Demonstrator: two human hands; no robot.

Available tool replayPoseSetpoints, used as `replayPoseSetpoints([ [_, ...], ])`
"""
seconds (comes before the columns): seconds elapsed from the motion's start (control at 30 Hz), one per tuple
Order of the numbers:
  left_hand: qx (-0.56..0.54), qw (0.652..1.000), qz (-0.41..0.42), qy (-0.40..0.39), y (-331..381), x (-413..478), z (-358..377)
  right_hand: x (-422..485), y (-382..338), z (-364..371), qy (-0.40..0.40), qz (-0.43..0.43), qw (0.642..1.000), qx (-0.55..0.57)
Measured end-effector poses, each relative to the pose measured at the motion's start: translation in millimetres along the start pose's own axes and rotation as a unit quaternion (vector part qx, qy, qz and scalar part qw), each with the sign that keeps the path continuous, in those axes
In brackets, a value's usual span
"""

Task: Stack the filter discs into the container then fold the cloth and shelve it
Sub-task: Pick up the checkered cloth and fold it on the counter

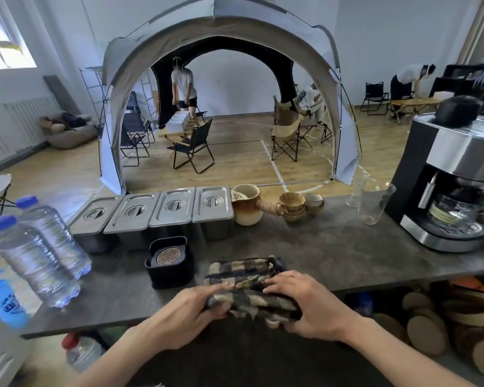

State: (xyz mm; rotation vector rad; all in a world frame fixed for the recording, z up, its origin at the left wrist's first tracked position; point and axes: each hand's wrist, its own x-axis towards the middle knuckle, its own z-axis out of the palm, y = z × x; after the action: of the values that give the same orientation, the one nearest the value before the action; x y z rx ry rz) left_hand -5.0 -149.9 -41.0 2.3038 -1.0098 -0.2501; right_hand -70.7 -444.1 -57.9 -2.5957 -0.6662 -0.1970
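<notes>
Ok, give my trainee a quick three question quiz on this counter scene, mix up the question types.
1. True or false: both hands grip the checked black and beige cloth.
2. Which sits directly left of the cloth? A) clear plastic water bottles B) black square container holding a patterned round disc C) steel espresso machine
3. How many lidded steel pans stand in the row behind the container?

Key:
1. True; left hand and right hand both hold it at the dark grey counter edge.
2. B
3. Four
</notes>
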Motion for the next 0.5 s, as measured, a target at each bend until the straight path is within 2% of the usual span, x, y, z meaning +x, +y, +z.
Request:
replayPoseSetpoints([
  [0.07,-0.063,0.997,-0.039,0.009,11,5,-8,5,-1,-9,0.06,0.04,0.991,0.11],
  [0.13,-0.144,0.985,-0.085,0.028,17,11,-16,12,0,-22,0.102,0.093,0.961,0.242],
  [0.23,-0.245,0.955,-0.146,0.082,29,18,-25,25,0,-41,0.14,0.117,0.925,0.333],
  [0.3,-0.276,0.937,-0.184,0.108,44,22,-30,32,-6,-51,0.138,0.131,0.896,0.4],
  [0.4,-0.37,0.886,-0.256,0.108,57,25,-32,34,-10,-60,0.113,0.169,0.873,0.443],
  [0.43,-0.395,0.874,-0.268,0.09,60,22,-32,32,-11,-60,0.103,0.184,0.864,0.457],
  [0.5,-0.412,0.874,-0.255,0.042,64,11,-28,24,-13,-58,0.088,0.211,0.844,0.486],
])
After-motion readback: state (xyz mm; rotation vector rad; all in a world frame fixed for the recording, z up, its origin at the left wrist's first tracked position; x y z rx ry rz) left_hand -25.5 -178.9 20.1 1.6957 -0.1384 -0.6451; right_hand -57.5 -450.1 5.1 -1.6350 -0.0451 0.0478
